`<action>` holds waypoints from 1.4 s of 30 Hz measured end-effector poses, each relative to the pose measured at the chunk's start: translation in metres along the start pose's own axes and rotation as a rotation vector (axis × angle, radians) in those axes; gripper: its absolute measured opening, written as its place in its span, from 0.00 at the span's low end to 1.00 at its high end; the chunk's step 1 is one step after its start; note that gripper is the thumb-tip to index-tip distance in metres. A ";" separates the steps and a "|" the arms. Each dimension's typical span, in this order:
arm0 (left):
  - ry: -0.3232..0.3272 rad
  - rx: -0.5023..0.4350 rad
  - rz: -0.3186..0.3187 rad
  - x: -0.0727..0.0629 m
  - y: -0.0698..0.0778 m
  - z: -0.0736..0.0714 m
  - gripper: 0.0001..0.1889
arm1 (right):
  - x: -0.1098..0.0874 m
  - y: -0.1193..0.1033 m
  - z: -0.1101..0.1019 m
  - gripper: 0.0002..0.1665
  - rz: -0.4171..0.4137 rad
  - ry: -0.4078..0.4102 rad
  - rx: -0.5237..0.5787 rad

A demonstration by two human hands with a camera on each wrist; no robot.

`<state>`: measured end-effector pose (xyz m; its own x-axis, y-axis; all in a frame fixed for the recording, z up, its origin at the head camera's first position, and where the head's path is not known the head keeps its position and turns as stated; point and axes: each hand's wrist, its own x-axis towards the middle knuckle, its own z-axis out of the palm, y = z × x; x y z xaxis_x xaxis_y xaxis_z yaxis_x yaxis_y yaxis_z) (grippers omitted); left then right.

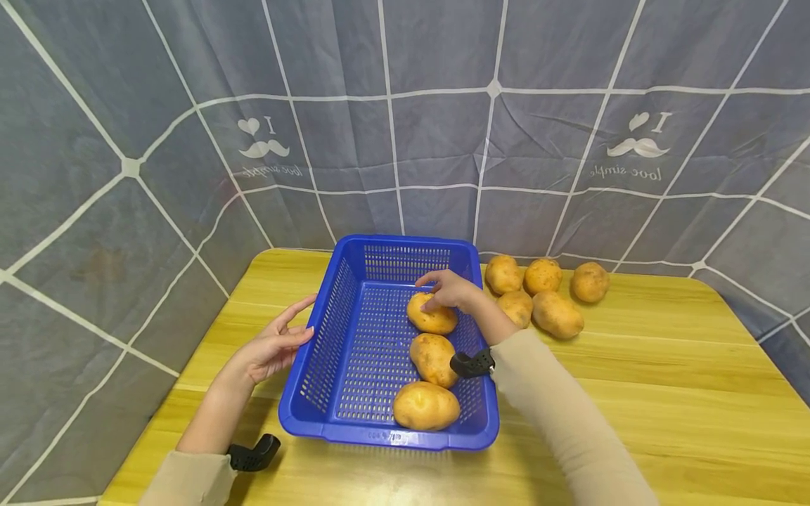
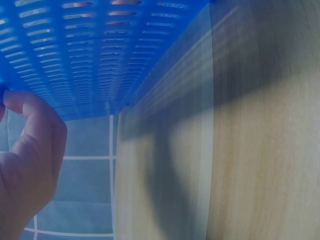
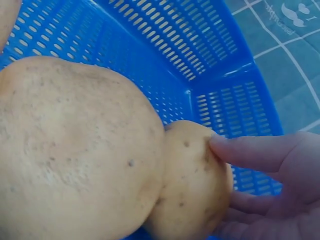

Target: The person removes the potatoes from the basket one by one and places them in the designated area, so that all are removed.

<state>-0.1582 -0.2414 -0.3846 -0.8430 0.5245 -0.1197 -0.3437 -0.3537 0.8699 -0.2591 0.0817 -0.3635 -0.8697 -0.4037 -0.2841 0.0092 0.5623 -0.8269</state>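
A blue plastic basket (image 1: 389, 436) with slotted walls holds three potatoes along its right side. My right hand (image 1: 448, 289) reaches inside and grips the farthest potato (image 1: 432, 320), thumb on one side and fingers on the other, as the right wrist view shows. Behind it lie a middle potato (image 1: 433, 357) and a near potato (image 1: 426, 406); a large potato (image 3: 75, 145) fills much of the right wrist view. At the basket's left rim, my left hand (image 1: 272, 348) holds the edge with thumb and fingers. Its fingertips are partly hidden in the left wrist view.
Right of the basket, several loose potatoes (image 1: 557, 315) lie on the wooden table (image 1: 645, 379). A grey tiled-pattern cloth (image 1: 436, 140) hangs behind and at the left of the table. Both wrists carry black camera mounts (image 1: 254, 453).
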 end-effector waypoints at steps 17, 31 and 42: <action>0.014 -0.005 -0.012 0.001 0.003 0.002 0.33 | 0.004 0.003 0.004 0.27 -0.003 -0.022 -0.062; 0.008 -0.011 -0.015 -0.001 0.003 0.002 0.34 | 0.003 0.002 0.006 0.26 -0.077 0.087 -0.068; -0.011 -0.009 -0.005 -0.001 0.003 0.002 0.33 | 0.003 0.001 0.007 0.27 -0.106 0.116 0.001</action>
<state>-0.1571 -0.2417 -0.3812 -0.8369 0.5343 -0.1189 -0.3516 -0.3582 0.8649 -0.2579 0.0762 -0.3683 -0.9168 -0.3748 -0.1377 -0.0849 0.5201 -0.8499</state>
